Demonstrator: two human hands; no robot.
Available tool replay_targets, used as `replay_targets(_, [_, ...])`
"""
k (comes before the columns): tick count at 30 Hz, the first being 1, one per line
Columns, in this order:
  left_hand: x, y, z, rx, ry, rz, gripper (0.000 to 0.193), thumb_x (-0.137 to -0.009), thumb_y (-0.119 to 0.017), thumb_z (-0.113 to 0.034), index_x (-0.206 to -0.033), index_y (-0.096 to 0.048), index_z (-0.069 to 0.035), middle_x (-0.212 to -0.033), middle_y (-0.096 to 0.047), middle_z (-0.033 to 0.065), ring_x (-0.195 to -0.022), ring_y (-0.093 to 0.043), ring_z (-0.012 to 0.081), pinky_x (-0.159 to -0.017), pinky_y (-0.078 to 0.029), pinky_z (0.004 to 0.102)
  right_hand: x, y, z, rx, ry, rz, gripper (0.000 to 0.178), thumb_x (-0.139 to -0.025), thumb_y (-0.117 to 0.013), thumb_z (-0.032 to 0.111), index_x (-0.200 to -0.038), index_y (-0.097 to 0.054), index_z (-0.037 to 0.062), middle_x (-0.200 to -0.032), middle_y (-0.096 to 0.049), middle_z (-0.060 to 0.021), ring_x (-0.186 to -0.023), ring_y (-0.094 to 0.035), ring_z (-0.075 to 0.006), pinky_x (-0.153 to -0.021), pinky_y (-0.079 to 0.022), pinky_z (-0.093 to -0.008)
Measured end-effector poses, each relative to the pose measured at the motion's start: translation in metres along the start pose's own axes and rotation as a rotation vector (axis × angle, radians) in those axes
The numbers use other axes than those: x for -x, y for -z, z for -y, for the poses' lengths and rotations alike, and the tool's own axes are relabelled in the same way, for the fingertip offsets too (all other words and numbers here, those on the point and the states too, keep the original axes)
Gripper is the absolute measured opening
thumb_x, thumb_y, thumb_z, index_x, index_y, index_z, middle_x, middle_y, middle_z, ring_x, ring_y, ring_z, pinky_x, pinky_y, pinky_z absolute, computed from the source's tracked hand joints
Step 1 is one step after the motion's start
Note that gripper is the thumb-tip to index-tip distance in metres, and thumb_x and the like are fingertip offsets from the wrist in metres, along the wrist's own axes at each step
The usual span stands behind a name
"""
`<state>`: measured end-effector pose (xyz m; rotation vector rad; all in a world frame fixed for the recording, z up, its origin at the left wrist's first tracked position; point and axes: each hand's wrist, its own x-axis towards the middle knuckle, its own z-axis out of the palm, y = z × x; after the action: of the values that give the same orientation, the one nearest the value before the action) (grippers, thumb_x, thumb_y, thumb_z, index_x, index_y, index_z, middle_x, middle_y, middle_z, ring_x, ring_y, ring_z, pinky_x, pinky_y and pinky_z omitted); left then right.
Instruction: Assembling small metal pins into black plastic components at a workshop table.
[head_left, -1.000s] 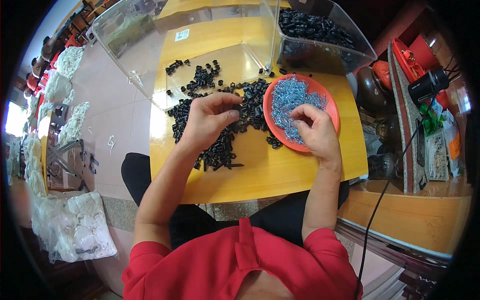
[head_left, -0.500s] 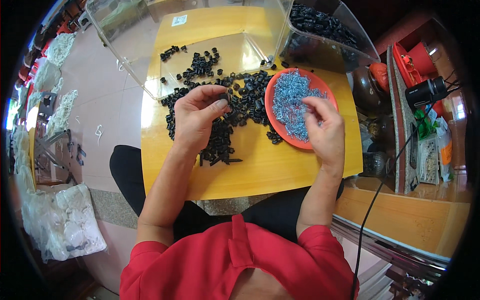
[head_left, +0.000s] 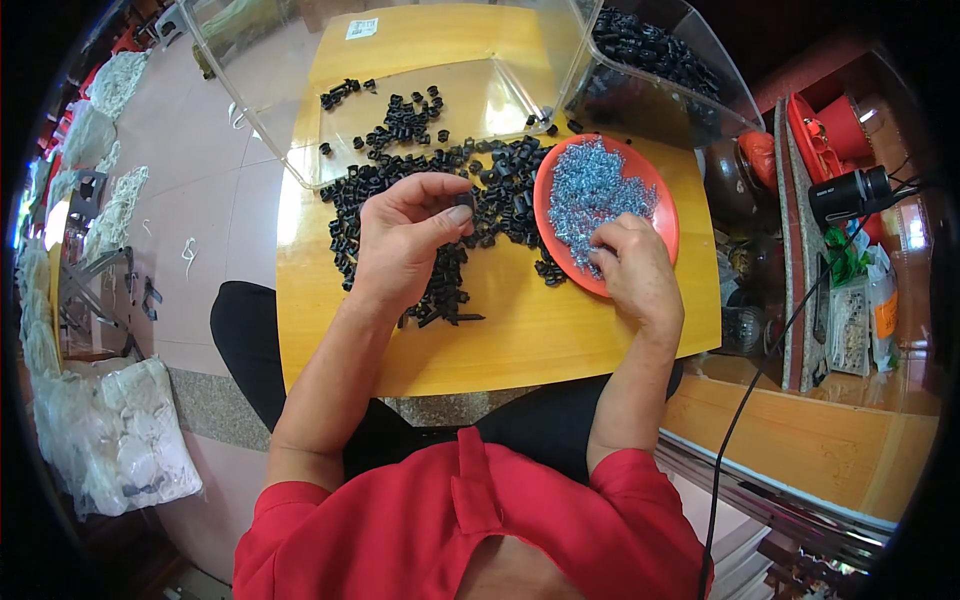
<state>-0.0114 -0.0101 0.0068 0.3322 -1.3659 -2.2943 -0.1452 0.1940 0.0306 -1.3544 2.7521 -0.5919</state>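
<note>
Between the thumb and fingers of my left hand [head_left: 410, 235] is a small black plastic part [head_left: 463, 200], mostly covered by the fingertips. This hand hovers over a spread pile of similar black plastic pieces [head_left: 350, 215] on the yellow table. At the right, a round orange-red plate [head_left: 668, 215] bears a heap of small silvery metal pieces, probably screws [head_left: 595, 185]. My right hand [head_left: 637, 265] reaches over the plate's near right part, its fingers closed together at the edge of the heap. Whatever its fingertips pinch is hidden.
A clear plastic bin [head_left: 290, 150] lies at the table's far side, black pieces at its mouth. Beside it a second clear bin [head_left: 745, 105] holds many black parts. A black cable [head_left: 735, 420] hangs down on the right near a shelf. Bagged white items [head_left: 150, 440] lie at left.
My right hand has moved down and slightly left onto the metal pieces, its fingers closing in. My left hand keeps its pinch on the black part, with little shift.
</note>
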Motion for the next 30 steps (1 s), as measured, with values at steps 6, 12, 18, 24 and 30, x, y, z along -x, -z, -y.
replay_targets(6, [0.000, -0.006, -0.002, 0.024, 0.016, -0.002, 0.020, -0.072, -0.062, 0.002, -0.092, -0.059, 0.002, -0.075, -0.060, 0.0038, -0.064, -0.056, 0.0095, -0.058, -0.045, 0.0204, -0.003, 0.006, -0.004, -0.261, -0.033, -0.140, 0.009, -0.071, -0.059, 0.001, -0.079, -0.060, 0.0002, -0.077, -0.057, -0.0149, -0.075, -0.055, -0.0311, -0.067, -0.043, -0.0360])
replay_targets(12, [0.000, -0.003, -0.003, 0.028, 0.027, 0.013, 0.022, -0.073, -0.059, 0.004, -0.095, -0.056, 0.003, -0.080, -0.059, 0.0091, -0.066, -0.054, 0.0135, -0.060, -0.042, 0.0233, -0.003, 0.007, 0.000, -0.307, -0.114, -0.212, 0.008, -0.075, -0.055, 0.001, -0.082, -0.057, -0.0022, -0.078, -0.058, -0.0167, -0.072, -0.056, -0.0318, -0.064, -0.044, -0.0356])
replay_targets(18, [-0.001, -0.003, -0.001, 0.078, 0.029, 0.017, 0.021, -0.074, -0.058, 0.004, -0.095, -0.056, 0.003, -0.080, -0.059, 0.0091, -0.066, -0.053, 0.0139, -0.060, -0.041, 0.0239, -0.004, 0.006, 0.022, -0.371, -0.068, -0.240, 0.007, -0.075, -0.054, 0.000, -0.082, -0.056, -0.0022, -0.076, -0.058, -0.0166, -0.072, -0.056, -0.0319, -0.063, -0.044, -0.0353])
replay_targets(24, [-0.003, -0.004, -0.001, 0.179, 0.022, -0.001, 0.019, -0.073, -0.060, 0.005, -0.092, -0.058, 0.003, -0.074, -0.059, 0.0057, -0.063, -0.055, 0.0111, -0.057, -0.043, 0.0209, -0.006, -0.009, 0.055, -0.482, 0.078, -0.155, 0.007, -0.073, -0.056, 0.001, -0.080, -0.056, -0.0012, -0.073, -0.057, -0.0157, -0.070, -0.055, -0.0323, -0.062, -0.044, -0.0366])
replay_targets(30, [-0.004, -0.001, -0.004, 0.166, 0.014, -0.031, 0.019, -0.073, -0.059, 0.005, -0.092, -0.057, 0.004, -0.074, -0.059, 0.0068, -0.063, -0.055, 0.0120, -0.057, -0.043, 0.0215, -0.009, -0.020, 0.060, -0.304, 0.192, -0.048, 0.011, -0.072, -0.058, 0.004, -0.081, -0.058, -0.0012, -0.076, -0.058, -0.0168, -0.072, -0.056, -0.0329, -0.064, -0.045, -0.0380])
